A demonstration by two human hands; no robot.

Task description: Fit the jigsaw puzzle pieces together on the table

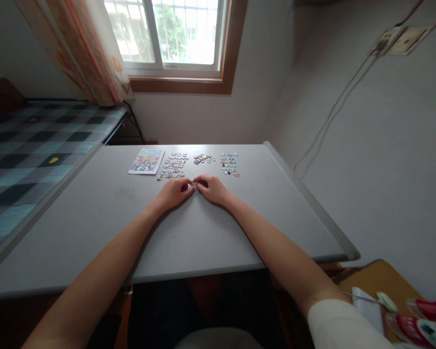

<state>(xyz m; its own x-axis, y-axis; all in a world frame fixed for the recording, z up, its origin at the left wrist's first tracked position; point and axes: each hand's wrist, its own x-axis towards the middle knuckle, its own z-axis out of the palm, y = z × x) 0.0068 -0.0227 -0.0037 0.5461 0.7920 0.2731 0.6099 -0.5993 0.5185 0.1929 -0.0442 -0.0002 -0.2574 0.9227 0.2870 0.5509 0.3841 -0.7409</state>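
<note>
My left hand (175,190) and my right hand (211,188) meet over the middle of the white table (203,232). Both are closed in a pinch, fingertip to fingertip, on small jigsaw puzzle pieces (194,184) mostly hidden by the fingers. Just beyond my left hand lies a wide group of loose puzzle pieces (174,166). A small heap of pieces (203,158) sits behind the fingertips, and another group (229,164) lies beyond my right hand. To the left of the pieces rests a printed picture sheet (146,161) with a colourful scene.
A bed with a checked cover (51,140) stands along the table's left side. Behind are a window (183,34) and a curtain (83,53). Cables (330,116) hang down the right wall. Red-labelled bottles (414,329) lie on a wooden stool (381,276) at lower right.
</note>
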